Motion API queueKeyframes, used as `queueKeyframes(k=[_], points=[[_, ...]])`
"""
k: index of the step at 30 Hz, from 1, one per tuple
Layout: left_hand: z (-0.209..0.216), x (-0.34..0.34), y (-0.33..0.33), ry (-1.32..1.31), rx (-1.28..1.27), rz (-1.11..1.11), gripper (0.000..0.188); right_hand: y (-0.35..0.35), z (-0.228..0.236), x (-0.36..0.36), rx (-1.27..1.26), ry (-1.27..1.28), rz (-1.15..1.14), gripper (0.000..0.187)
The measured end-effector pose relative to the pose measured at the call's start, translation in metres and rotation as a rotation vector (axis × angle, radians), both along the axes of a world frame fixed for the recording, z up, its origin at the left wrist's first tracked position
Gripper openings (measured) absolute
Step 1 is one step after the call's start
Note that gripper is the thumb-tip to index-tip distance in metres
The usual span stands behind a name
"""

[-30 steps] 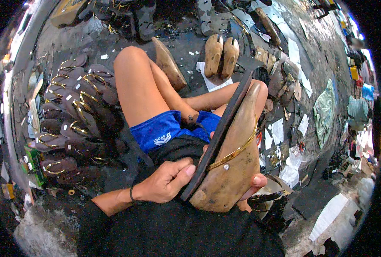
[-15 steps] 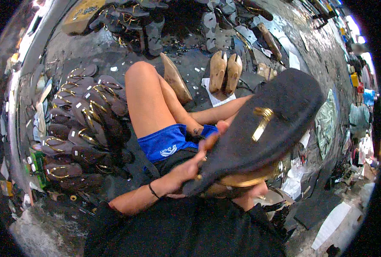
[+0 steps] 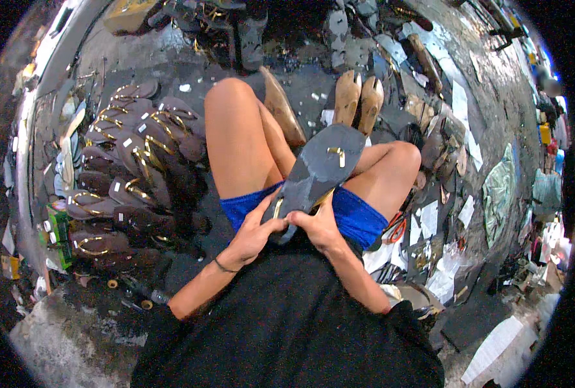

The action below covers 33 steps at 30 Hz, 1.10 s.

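Observation:
Between my knees I hold a dark sandal sole (image 3: pixel 320 161), its narrower end toward me. The grey face turned up has a short gold strap end lying flat near the far end, and gold bits show at its near sides. My left hand (image 3: pixel 255 229) grips the near left edge, thumb on top. On the near right edge, my right hand (image 3: pixel 316 226) is closed, its thumb pressing close to the left thumb. The fingers beneath the sole are hidden.
A heap of dark sandals with gold straps (image 3: pixel 135 174) lies at my left, beside a green box (image 3: pixel 60 236). Ahead are two upright wooden lasts (image 3: pixel 347 97) and a single wooden last (image 3: pixel 281 107). Paper scraps (image 3: pixel 446 268) and a green cloth (image 3: pixel 499 187) lie at right.
The sandal was raised close and tilted to the right, blurred; now it is lower, between my knees, nearly in line with my body. Both hands have come together at its near end.

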<state>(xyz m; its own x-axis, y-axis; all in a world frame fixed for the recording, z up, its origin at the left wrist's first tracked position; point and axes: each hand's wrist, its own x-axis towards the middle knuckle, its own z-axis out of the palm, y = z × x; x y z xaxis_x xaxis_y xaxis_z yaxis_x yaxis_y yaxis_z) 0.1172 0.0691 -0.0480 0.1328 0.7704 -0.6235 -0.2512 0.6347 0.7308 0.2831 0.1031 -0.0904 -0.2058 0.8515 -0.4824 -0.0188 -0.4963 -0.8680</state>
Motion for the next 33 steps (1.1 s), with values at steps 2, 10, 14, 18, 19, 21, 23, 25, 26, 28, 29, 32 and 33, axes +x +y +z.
queueKeyframes(k=[2, 10, 14, 18, 19, 21, 23, 25, 26, 28, 29, 32, 33], points=[[-0.006, -0.004, -0.011, -0.138, -0.014, 0.089, 0.063, -0.01, 0.002, -0.002, 0.062, -0.078, 0.0, 0.088], [0.054, -0.042, 0.026, -0.343, 0.408, -0.15, 0.101, 0.025, 0.109, 0.02, 0.102, 0.384, -0.097, 0.11], [0.032, -0.024, 0.107, -0.42, 0.53, 0.277, 0.079, 0.056, 0.121, 0.007, 0.271, 0.037, 0.173, 0.073], [0.036, -0.013, 0.139, 0.03, 0.587, 0.51, 0.068, 0.056, 0.113, 0.003, 0.365, -0.157, 0.144, 0.062], [0.037, -0.017, 0.149, 0.015, 0.53, 0.575, 0.066, 0.06, 0.116, 0.011, 0.317, -0.135, 0.176, 0.061], [0.041, -0.034, 0.162, 0.008, 0.404, 0.718, 0.063, 0.063, 0.126, 0.029, 0.205, -0.071, 0.261, 0.06], [0.05, -0.081, 0.167, -0.413, 0.333, 0.648, 0.078, 0.063, 0.102, 0.048, 0.172, -0.048, 0.208, 0.058], [0.062, -0.096, 0.163, -0.559, 0.343, 0.507, 0.091, 0.079, 0.055, 0.058, 0.237, -0.179, 0.204, 0.056], [0.065, -0.086, 0.159, -0.881, 0.347, 0.426, 0.093, 0.092, 0.024, 0.056, 0.306, -0.298, 0.19, 0.054], [0.056, -0.06, 0.15, -0.851, 0.4, 0.313, 0.088, 0.111, -0.035, 0.04, 0.583, -0.681, 0.101, 0.052], [0.052, -0.046, 0.145, -0.837, 0.425, 0.273, 0.086, 0.122, -0.05, 0.037, 0.721, -0.876, 0.051, 0.051], [0.048, -0.021, 0.123, -0.873, 0.298, 0.24, 0.077, 0.163, 0.0, 0.016, 0.499, -0.072, -0.085, 0.047], [0.047, -0.016, 0.117, -0.876, 0.237, 0.233, 0.073, 0.171, 0.046, 0.011, 0.392, 0.028, -0.022, 0.044]])
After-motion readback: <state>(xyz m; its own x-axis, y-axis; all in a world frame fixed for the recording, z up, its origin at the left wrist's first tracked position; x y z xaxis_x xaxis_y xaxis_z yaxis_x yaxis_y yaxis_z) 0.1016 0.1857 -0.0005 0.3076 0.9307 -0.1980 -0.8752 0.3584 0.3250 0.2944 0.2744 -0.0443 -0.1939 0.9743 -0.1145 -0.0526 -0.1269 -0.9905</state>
